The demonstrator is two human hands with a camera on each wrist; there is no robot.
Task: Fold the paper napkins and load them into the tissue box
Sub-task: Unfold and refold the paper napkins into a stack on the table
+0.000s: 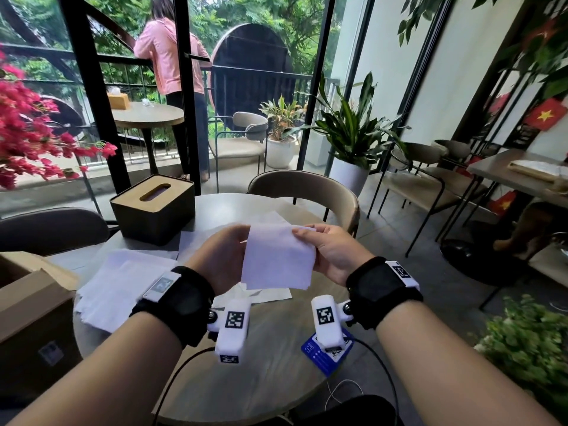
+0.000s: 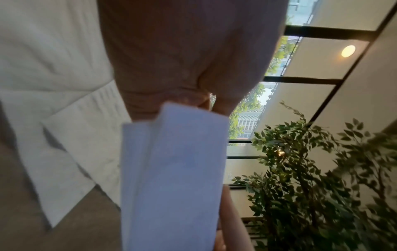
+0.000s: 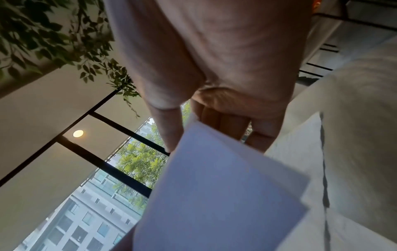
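We've got one folded napkin (image 1: 278, 256) up in the air between both hands, over the round table (image 1: 270, 358). Left hand (image 1: 219, 256) pinches its left edge, fingers curled round it; right hand (image 1: 333, 252) pinches the right edge w/ thumb on top, fingers behind. Wrist views show layered edges (a fold's already in, we'd say), so we judge this as mid-fold, squaring it up. Tissue box (image 1: 153, 207) sits at the table's far left, lid on, slot showing no paper, well apart from the hands. Loose napkins (image 1: 123, 284) lie spread beside the left wrist. Next move prob. needs edges lined up, crease pressed, then the box opened, since folded paper won't feed thru that slot easily.
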